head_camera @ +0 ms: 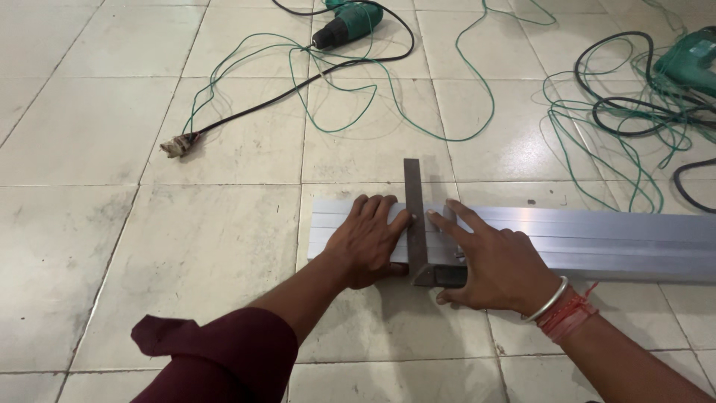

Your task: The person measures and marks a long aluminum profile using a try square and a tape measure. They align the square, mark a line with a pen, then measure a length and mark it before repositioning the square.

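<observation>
A long silver aluminium profile (597, 235) lies flat on the tiled floor, running off to the right. A dark metal try square (415, 201) lies across its left end, blade pointing away from me, stock (446, 277) against the near edge. My left hand (367, 239) presses flat on the profile just left of the blade, fingertips touching it. My right hand (492, 257) rests on the profile right of the blade, index finger against the blade and thumb by the stock. A metal bangle and red threads circle my right wrist.
A green power drill (349, 22) lies at the top centre with a black cord ending in a bare taped end (179, 145). Thin green wire (418, 112) loops over the floor. Another green tool (690, 60) with tangled black and green cables lies at the top right.
</observation>
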`<state>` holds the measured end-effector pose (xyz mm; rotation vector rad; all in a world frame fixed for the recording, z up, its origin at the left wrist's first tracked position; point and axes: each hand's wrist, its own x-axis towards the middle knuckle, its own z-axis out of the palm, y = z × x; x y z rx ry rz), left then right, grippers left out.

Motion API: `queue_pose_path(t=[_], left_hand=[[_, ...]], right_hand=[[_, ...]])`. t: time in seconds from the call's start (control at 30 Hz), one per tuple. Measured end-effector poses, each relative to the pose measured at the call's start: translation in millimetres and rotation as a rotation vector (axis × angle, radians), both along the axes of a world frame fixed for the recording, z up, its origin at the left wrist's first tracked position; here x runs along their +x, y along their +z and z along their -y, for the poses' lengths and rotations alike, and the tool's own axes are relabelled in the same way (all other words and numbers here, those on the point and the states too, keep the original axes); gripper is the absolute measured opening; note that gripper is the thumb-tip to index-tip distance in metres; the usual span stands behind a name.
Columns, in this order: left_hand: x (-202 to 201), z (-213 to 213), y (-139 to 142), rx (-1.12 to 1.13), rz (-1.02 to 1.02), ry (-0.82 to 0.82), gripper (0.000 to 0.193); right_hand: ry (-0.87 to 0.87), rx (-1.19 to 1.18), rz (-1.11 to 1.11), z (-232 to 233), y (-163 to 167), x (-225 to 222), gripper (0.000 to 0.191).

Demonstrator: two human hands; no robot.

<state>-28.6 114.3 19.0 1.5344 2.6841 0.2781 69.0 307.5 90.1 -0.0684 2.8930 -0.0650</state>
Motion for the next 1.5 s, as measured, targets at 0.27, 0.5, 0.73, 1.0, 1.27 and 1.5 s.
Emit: queue_pose_path(t=[0.27,0.5,0.73,1.0,1.27,1.5], left_hand=[[38.5,10.4,4.6,0.013,0.066,0.029,0.085],[79.5,23.0,7.7,-0.027,0.098,0.047,0.087],[84.3,25.8,6.8,0.001,0.079,0.066,0.089],[87.3,24.9,0.0,0.002,0.025,0.049,0.088],[87.7,26.5,2.6,-0.038,0.039,0.070,0.089],[85.7,31.7,-7.4,-0.035,0.074,0.076,0.088]], right_hand=[[-0.012,-0.043,0.063,11.3,6.3,31.2,0.128],[-0.015,-0.030,0.125,25.9,18.3,68.1,0.132],[-0.107,0.059,0.186,43.0,22.3,83.1,0.125],[-0.095,0.073,0.137,39.0,9.9,89.1,0.121],[-0.076,0.123,0.064,50.4,8.4,89.3,0.115],[-0.102,0.072,-0.073,57.6,-6.2,89.5,0.110]])
